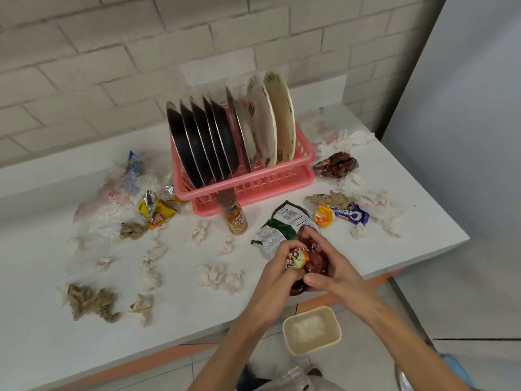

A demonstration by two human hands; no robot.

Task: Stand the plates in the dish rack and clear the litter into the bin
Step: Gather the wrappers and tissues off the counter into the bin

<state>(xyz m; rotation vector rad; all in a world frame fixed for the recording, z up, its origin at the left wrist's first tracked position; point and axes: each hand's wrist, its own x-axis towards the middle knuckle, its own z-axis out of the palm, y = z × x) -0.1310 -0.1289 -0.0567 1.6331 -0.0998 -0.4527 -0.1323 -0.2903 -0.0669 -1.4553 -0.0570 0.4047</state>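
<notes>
Crumpled red wrapper (315,261), gripped by left hand (277,273) and right hand (335,273), fingers of both curled round it, above the counter (197,320) edge.
Just beyond the grip, partly under the hands: green bag (284,227), flattened.
Beyond and left of the grip: jar (232,213), upright, brown lid, just before the pink rack (253,182); in it, dark plates (203,142) and pale plates (270,122), all on edge.
Beyond and right of the grip: orange wrapper (324,215) touching purple wrapper (352,215); farther off, dark bag (335,165).
Left of the grip: white tissues (220,275), scattered; far left, brown wads (90,301) and yellow bag (156,210).
Below the grip, on the floor: cream bin (311,330), open, white paper inside.
</notes>
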